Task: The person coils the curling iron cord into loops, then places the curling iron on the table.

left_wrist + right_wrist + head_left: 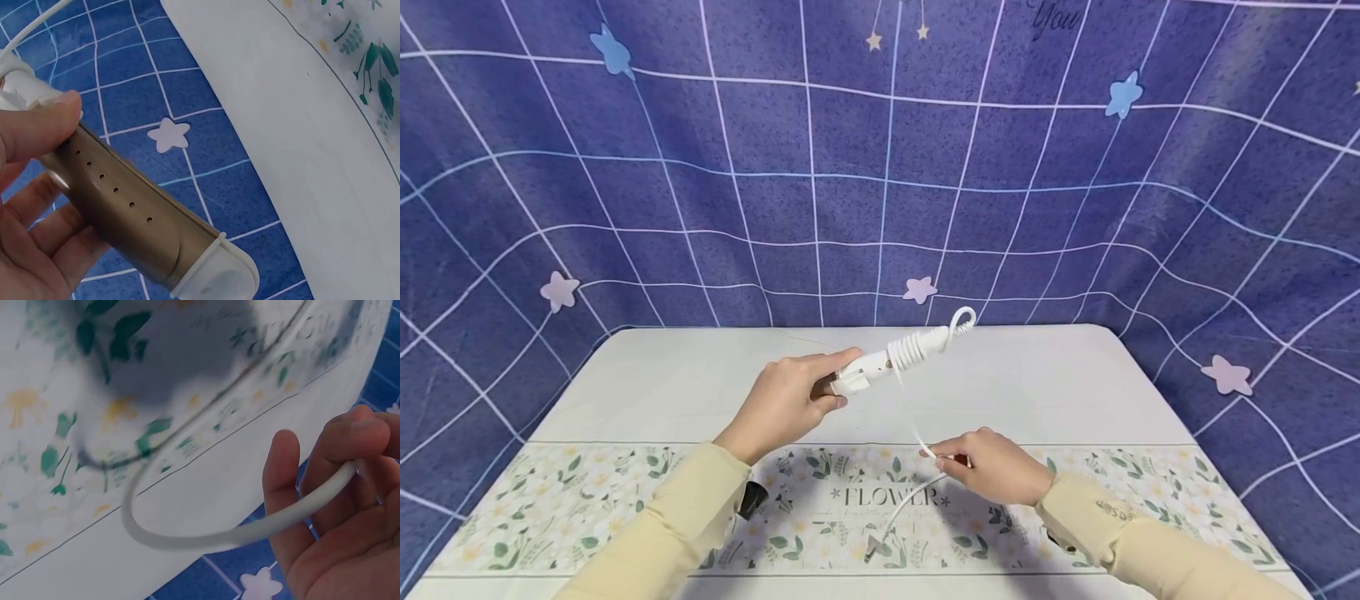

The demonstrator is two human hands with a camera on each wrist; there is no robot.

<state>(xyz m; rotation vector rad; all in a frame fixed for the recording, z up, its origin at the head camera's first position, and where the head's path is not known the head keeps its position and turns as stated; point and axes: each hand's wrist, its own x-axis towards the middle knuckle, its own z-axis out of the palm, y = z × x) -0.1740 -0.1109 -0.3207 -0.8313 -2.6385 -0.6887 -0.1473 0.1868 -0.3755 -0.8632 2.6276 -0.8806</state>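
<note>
A white and gold-brown hair straightener is in my left hand, above the middle of the table. The left wrist view shows its gold-brown barrel with a row of small holes and a white end cap; my thumb lies across it and my fingers curl underneath. White cord is wound in several turns round the handle, with a loop beyond its far end. Lower right, my right hand pinches the cord's loose length, which bends below the fingers in the right wrist view. Its plug end hangs low over the table.
A white tablecloth covers the table, with a flower-printed band lettered FLOWER across the front. Behind and at both sides hangs a blue curtain with a grid and stars.
</note>
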